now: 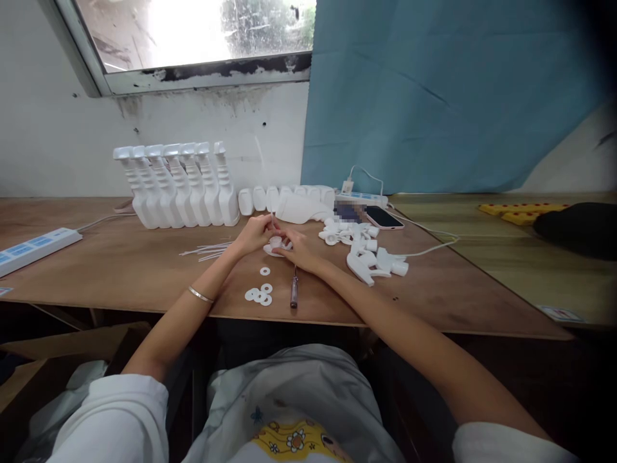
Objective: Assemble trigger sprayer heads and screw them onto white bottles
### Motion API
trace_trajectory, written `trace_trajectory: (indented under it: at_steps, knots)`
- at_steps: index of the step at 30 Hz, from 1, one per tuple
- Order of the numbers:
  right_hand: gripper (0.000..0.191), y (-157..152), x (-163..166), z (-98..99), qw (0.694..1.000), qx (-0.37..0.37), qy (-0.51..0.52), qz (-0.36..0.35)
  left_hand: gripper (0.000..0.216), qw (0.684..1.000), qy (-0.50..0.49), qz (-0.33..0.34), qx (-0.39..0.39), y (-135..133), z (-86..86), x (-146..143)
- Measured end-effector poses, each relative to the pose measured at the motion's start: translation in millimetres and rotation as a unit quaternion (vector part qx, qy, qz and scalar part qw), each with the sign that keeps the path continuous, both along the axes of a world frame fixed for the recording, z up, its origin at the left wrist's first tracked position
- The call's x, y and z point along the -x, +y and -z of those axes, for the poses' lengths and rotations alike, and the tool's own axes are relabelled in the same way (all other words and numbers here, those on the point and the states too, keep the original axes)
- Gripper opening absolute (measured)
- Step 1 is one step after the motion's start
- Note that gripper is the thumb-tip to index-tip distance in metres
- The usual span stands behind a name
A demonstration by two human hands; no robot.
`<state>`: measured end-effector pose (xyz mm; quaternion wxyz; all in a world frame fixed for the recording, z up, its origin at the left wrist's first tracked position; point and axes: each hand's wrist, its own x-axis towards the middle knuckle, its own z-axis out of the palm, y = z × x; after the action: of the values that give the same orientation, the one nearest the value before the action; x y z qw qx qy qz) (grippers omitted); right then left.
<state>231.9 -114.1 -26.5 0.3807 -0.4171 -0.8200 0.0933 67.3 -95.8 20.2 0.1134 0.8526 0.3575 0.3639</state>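
Observation:
Over the middle of the table, my left hand (256, 234) pinches a thin white tube (272, 207), which stands upright from a white spray trigger head (275, 242). My right hand (299, 249) grips that trigger head from the right, its fingers partly covering it. Just below the right hand lies a screwdriver (294, 296) with a clear handle. Several flat white washers (260, 296) lie nearer the front edge, a single washer (265, 271) a little above them. Loose thin white tubes (207, 249) are spread beside my left wrist.
White bottles (178, 186) stand in a row at the back left; more bottles (303, 207) lie by the wall. Spray trigger heads (369, 254) are piled on the right, with a phone (383, 217) behind. Power strips (38, 249) sit left and back right. A white cable (434, 247) crosses the right side.

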Motion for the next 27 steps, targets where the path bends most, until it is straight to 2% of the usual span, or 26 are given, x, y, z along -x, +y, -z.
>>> trace_trajectory:
  at_steps: [13,20,27]
  knots:
    - [0.04,-3.5,-0.7,-4.1,1.0,0.025,-0.003,0.005,0.016,1.0,-0.016,0.002,0.011,-1.5,2.1,-0.3]
    - [0.04,-1.8,-0.3,-1.8,1.0,0.011,0.001,-0.004,0.014,1.0,0.002,-0.026,-0.002,-3.3,0.4,-2.1]
    - [0.037,-1.6,-0.6,-2.0,1.0,0.015,0.005,-0.001,0.014,0.999,-0.034,-0.025,0.017,-3.1,4.2,-4.2]
